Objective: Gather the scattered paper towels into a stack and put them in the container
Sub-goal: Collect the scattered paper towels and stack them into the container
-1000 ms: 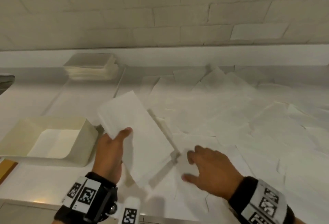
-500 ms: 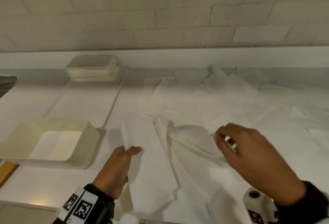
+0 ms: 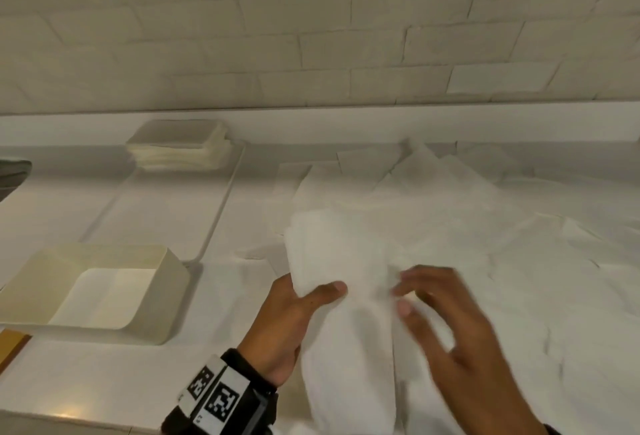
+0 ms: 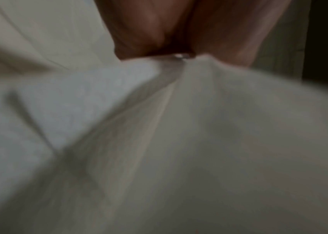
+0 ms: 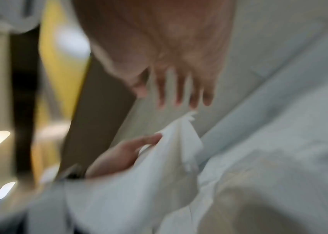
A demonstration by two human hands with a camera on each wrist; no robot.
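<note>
two hands on paper towels [image 3: 341, 258], left hand [image 3: 287, 324] fingers clamped round them, right hand [image 3: 446, 324] fingers seemingly spread, blurred

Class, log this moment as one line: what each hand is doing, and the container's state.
left hand: holds towels | right hand: open beside them, blurred | container: no stack inside yet | loose towels: on counter

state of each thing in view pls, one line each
left hand: thumb over the held paper towels, gripping them
right hand: blurred, fingers straight by the held towels
held paper towels: lifted, bunched
scattered paper towels: loose on the counter
container: open, no towels inside
far stack: neatly piled
</note>
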